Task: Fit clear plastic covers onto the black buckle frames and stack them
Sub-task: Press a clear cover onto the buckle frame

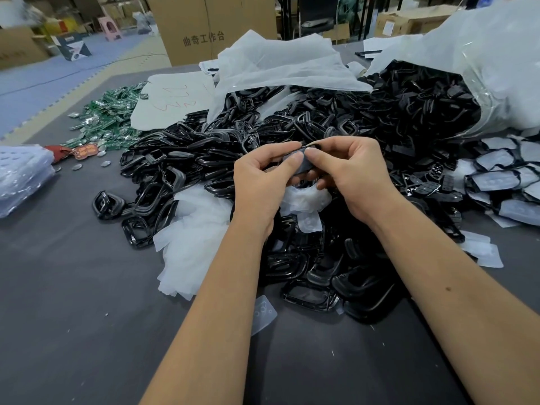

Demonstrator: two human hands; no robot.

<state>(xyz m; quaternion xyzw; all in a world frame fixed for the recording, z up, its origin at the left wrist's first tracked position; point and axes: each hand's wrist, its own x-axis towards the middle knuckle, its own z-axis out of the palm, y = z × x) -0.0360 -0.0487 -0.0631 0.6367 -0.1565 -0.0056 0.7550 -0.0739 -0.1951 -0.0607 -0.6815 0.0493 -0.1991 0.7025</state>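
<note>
Above heaped black frames (187, 159) and clear covers (195, 229), left hand (258, 182) and right hand (353, 173) pinch one buckle frame (304, 166).

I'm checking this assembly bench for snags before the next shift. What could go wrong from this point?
Both hands, left hand and right hand, pinch one black frame directly above the loose frame pile; a slip could lose it among identical parts. Finished covered frames lie beside uncovered ones, so mixing seems likely. A clear cover near the table edge might get brushed off.
</note>
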